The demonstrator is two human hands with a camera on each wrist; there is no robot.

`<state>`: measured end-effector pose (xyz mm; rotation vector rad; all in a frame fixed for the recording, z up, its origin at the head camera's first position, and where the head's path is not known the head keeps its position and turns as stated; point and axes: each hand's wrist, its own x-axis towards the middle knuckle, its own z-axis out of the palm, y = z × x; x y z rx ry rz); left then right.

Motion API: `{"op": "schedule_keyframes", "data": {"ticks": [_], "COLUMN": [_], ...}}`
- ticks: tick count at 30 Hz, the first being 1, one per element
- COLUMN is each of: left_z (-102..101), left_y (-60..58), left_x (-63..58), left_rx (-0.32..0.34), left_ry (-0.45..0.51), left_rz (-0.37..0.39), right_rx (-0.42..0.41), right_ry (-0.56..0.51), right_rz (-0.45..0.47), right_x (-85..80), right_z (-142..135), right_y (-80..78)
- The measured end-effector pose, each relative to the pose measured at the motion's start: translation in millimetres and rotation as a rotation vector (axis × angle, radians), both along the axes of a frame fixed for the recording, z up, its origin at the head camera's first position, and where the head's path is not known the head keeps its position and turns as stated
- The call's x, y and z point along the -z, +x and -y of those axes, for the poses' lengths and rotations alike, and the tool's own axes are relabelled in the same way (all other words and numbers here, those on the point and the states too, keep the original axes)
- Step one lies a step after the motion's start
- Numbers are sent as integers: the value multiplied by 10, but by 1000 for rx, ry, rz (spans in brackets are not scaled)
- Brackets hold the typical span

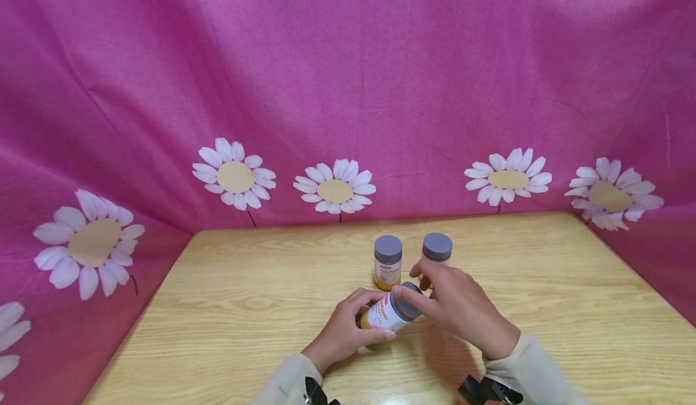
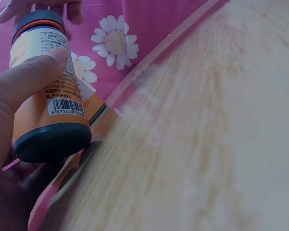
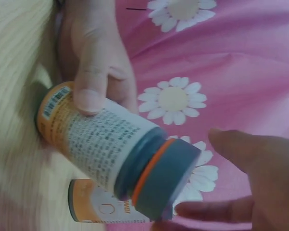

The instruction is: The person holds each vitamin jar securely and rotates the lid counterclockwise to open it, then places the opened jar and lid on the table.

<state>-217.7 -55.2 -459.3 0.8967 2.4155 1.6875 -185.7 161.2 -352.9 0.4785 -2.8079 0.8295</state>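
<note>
Tilted bottle (image 1: 382, 314) in the left hand (image 1: 342, 332), right hand (image 1: 462, 307) at its cap (image 3: 167, 185)

The orange-and-white bottle leans over the wooden table (image 1: 244, 308), the left fingers and thumb wrapped round its body. The right hand's thumb and fingers stand parted about the grey cap. Behind, two similar bottles (image 1: 388, 267) (image 1: 437, 246) stand upright, one partly hidden by the right hand; beyond hangs a pink cloth (image 1: 359, 90) with daisies (image 1: 334, 191)
</note>
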Motion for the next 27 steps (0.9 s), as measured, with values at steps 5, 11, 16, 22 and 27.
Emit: {"op": "schedule_keyframes", "data": {"ticks": [5, 11, 16, 22, 27], "left_z": [-1, -4, -4, -7, -8], "left_y": [0, -2, 4, 3, 4], "left_x": [7, 4, -2, -15, -13], "left_rx": [0, -1, 3, 3, 5], "left_ry": [-2, -2, -2, -5, -8], "left_rz": [6, 5, 11, 4, 13], "right_rx": [84, 37, -51, -171, -249], "right_ry": [79, 53, 31, -1, 3], "right_rz": [11, 23, 45, 45, 42], "right_x": [38, 19, -2, -27, -48], "right_z": [36, 31, -7, -59, -105], "right_y": [-1, 3, -1, -11, -7]}}
